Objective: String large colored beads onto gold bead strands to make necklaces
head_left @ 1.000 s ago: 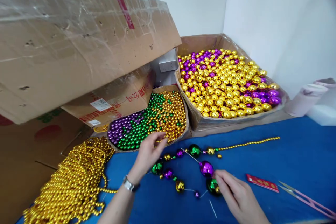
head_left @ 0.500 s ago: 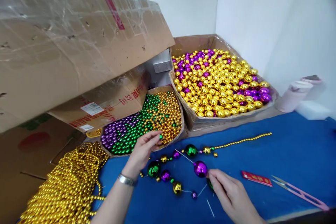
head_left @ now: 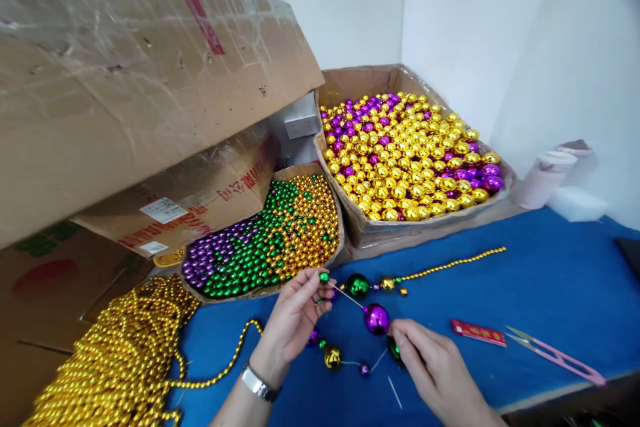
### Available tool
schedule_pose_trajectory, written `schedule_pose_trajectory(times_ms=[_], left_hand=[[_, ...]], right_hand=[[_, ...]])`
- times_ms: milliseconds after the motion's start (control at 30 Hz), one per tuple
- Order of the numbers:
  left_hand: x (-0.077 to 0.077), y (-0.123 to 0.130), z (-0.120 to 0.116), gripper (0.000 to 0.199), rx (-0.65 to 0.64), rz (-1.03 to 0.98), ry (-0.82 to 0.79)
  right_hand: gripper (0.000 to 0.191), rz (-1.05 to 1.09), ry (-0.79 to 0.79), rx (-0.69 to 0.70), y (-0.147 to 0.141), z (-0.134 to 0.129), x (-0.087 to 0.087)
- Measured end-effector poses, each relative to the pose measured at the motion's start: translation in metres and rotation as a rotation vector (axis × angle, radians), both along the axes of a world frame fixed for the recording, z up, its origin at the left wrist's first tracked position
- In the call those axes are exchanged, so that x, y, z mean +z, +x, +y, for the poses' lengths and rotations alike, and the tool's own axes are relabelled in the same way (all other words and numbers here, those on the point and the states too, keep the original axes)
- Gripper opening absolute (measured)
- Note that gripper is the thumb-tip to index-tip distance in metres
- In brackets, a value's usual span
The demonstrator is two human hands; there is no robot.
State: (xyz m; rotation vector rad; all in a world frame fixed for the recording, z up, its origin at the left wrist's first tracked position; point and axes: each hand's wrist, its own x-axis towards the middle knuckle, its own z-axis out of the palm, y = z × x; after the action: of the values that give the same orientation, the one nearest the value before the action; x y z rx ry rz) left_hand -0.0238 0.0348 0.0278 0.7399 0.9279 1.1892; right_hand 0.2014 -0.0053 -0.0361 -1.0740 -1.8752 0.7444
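My left hand (head_left: 295, 317) pinches a small green bead (head_left: 324, 277) at the tip of a thin needle (head_left: 347, 297). My right hand (head_left: 435, 370) holds the needle's other end, just behind a large purple bead (head_left: 377, 318) threaded on it. A half-strung strand with a green bead (head_left: 358, 285), a gold bead (head_left: 332, 357) and small purple beads lies on the blue table (head_left: 550, 280) between my hands. A gold bead chain (head_left: 450, 265) trails off to the right.
A box of small purple, green and gold beads (head_left: 260, 247) sits just beyond my left hand. A larger box of gold and purple balls (head_left: 405, 153) stands behind. A heap of gold bead strands (head_left: 120, 353) lies at left. Red packet (head_left: 479, 333) and pink snips (head_left: 555, 355) lie at right.
My left hand has come back from the small-bead box with a green bead and brought it to the needle tip. The view has shifted slightly to the right.
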Motion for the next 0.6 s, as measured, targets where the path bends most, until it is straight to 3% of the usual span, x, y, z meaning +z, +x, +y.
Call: schedule_pose_trajectory(times_ms=[233,400,600], left_hand=[[0.001,0.005,-0.003,0.012,0.061,0.074,0.016],[0.004,0.014,-0.005,0.018,0.145,0.299,0.168],[0.031,0.033,0.017,0.024,0.051,0.417,0.327]], right_hand=[[0.024,-0.033,0.026,-0.003,0.001,0.001,-0.006],[0.025,-0.023,0.026,-0.04,-0.001,0.004,-0.008],[0.033,0.078,-0.164,-0.081,-0.003,0.012,0.001]])
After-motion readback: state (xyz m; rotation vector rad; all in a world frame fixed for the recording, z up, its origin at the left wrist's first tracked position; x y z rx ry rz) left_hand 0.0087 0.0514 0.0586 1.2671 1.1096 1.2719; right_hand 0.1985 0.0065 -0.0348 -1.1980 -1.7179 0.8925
